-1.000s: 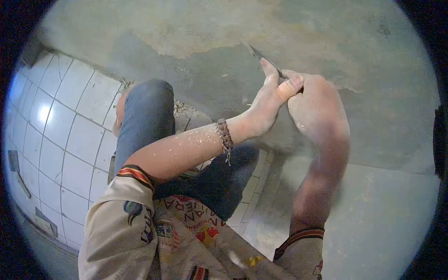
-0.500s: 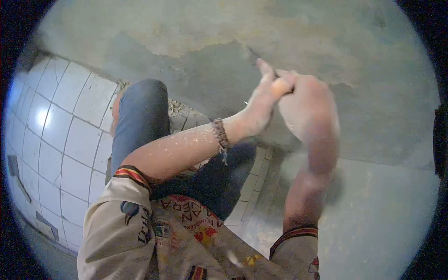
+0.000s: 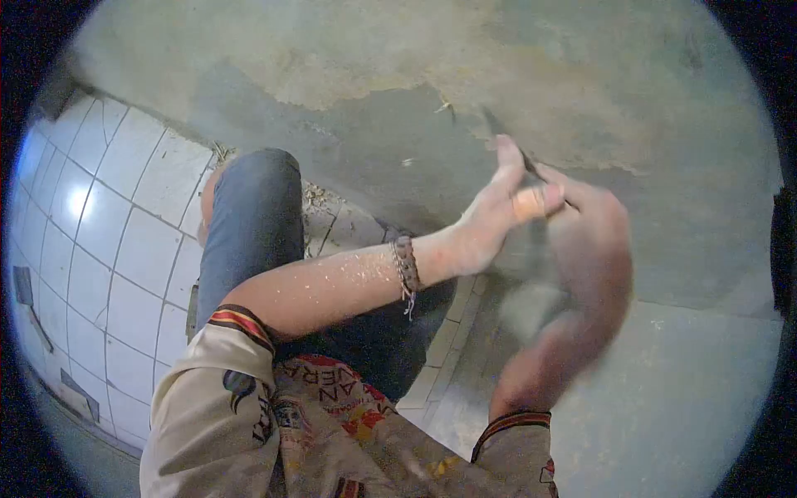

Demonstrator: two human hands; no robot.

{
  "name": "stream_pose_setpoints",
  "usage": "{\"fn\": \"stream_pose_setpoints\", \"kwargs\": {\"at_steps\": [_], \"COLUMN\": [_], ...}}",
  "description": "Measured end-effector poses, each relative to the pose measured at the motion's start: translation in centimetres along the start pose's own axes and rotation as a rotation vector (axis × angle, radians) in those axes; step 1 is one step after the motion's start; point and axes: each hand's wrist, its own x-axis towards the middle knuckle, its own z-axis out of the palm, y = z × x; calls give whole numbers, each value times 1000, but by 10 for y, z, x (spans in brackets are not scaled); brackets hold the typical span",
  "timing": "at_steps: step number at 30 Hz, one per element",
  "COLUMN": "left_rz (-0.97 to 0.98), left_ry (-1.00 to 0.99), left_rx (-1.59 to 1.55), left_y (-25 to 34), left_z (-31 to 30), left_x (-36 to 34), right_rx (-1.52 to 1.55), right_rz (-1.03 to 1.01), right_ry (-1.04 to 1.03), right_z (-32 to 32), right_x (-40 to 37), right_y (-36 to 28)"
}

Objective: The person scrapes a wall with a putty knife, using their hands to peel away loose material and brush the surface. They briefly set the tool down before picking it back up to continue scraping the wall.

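A thin, dark-bladed scraper (image 3: pixel 491 123) angles up and left from my hands against the wall (image 3: pixel 349 137), along the ragged edge between a pale coat and a grey patch. My right hand (image 3: pixel 588 217), blurred, is closed around its lower end; the handle is hidden. Alongside the blade lies my left hand (image 3: pixel 486 217), one finger stretched up along it and the others closed in near my right fingers. An orange-tan wrap (image 3: pixel 531 203), like a bandage, circles one left digit. Small pale flakes (image 3: pixel 447 106) hang in front of the wall.
White tiled floor (image 3: pixel 124 224) spreads to the left, with debris (image 3: pixel 320 199) at the wall's foot. My bent knee (image 3: pixel 257 183) stands close to the wall. Flat dark pieces (image 3: pixel 80 394) lie at the far left. A smooth pale surface (image 3: pixel 681 390) fills the lower right.
Both hands and the scraper have shifted right and slightly down in view. Flakes now show in the air left of the blade.
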Motion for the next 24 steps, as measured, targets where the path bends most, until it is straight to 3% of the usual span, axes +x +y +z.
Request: {"fn": "stream_pose_setpoints", "kwargs": {"at_steps": [1,3,4,5,7,9,11,13,14,16,17,19,22,24], "left_rz": [-114,-179,-170,-154,-63,-82,-137,-70,-64,34,20,-188,-77,24], "left_ry": [-164,-163,-94,-12,11,-164,-166,-177,-176,-167,-163,-225,-126,-27], "left_rx": [-151,-97,-47,5,176,33,-137,-66,-59,335,330,-251,-6,246], "left_y": [3,1,4,7,-5,-6,2,6,6,1,-2,-6,-9,-7], "left_z": [-1,-1,6,8,3,2,7,12,12,11,8,2,15,18], "left_x": [3,2,-4,-9,-5,0,-5,-10,-8,-7,-8,-1,-9,-12], "right_rx": [-2,-462,-517,-515,-120,-171,-226,-232,-228,-124,-124,-359,-143,-135], "right_rz": [19,123,76,61,-130,-93,-33,-206,-213,-122,-110,57,-106,-73], "right_ry": [3,-162,-234,-232,31,-10,-23,58,60,191,181,-101,25,24], "right_z": [8,23,11,6,-5,4,2,5,3,1,6,15,4,0], "right_x": [6,24,17,6,-8,2,-2,-4,-6,-13,-9,6,-12,-12], "right_y": [-2,-2,-11,-2,17,8,12,23,26,28,29,9,23,19]}}
